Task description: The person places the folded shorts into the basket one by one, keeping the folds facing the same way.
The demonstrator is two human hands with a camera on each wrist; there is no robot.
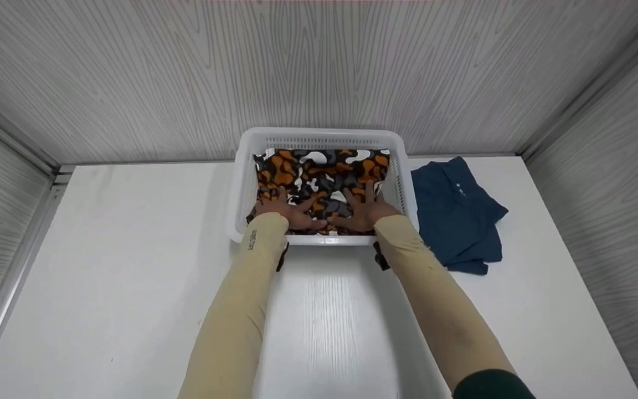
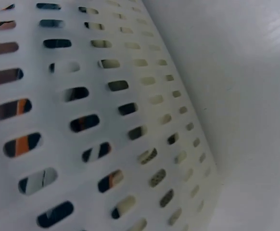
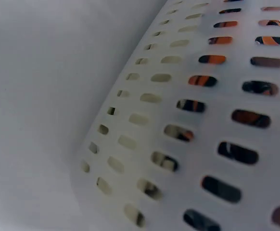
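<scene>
A white plastic basket (image 1: 319, 133) with slotted walls stands at the back of the table. In it lies a folded cloth (image 1: 319, 172) patterned in orange, black, grey and white. Both hands reach over the basket's near rim and rest on this cloth with fingers spread: the left hand (image 1: 291, 213) on its left part, the right hand (image 1: 364, 213) on its right part. Their thumbs nearly meet in the middle. Both wrist views look at the basket's outer wall (image 2: 96, 139), and patches of the patterned cloth (image 3: 212, 59) show through the slots; the hands are mostly hidden there.
A folded dark blue garment (image 1: 454, 213) lies on the white table (image 1: 130, 277) just right of the basket. Grey wood-grain panels (image 1: 319, 66) enclose the table at the back and on both sides.
</scene>
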